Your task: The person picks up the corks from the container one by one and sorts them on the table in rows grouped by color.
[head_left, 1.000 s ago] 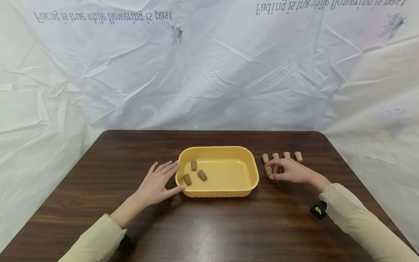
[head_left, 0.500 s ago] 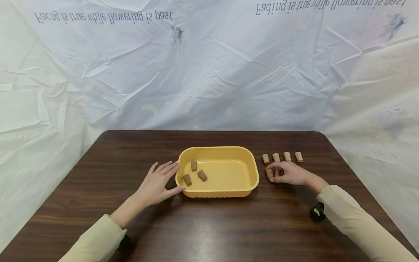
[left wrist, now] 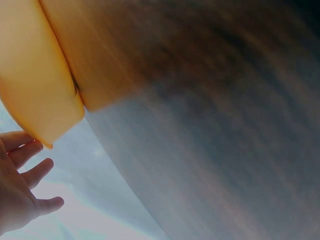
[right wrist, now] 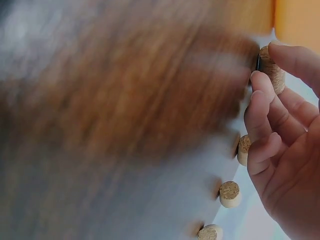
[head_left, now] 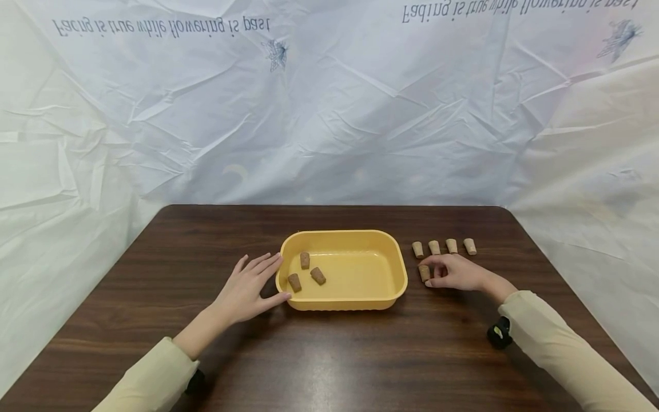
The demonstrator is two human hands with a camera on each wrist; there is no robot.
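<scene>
A yellow tray [head_left: 350, 305] sits mid-table, three brown corks lying toward its left end, one of them a tilted cork [head_left: 318, 276]. My left hand [head_left: 247, 292], fingers spread, touches the tray's left rim with fingertips and thumb; in the left wrist view the hand [left wrist: 20, 185] is at the tray wall [left wrist: 40, 75]. Right of the tray, my right hand [head_left: 455, 273] pinches a cork [head_left: 424, 273] between thumb and fingers at the table surface. The right wrist view shows that cork [right wrist: 272, 70] between the digits of the hand [right wrist: 290, 155], other fingers curled.
Behind the right hand stands a row of several lighter corks, from the leftmost cork [head_left: 417, 249] to the rightmost cork [head_left: 469, 246]. The dark wooden table [head_left: 329, 355] has its back edge against a hanging white sheet [head_left: 329, 114].
My right hand has shifted slightly toward the table's front with the pinched cork, leaving a gap between it and the back row. The left hand and the tray have stayed where they were.
</scene>
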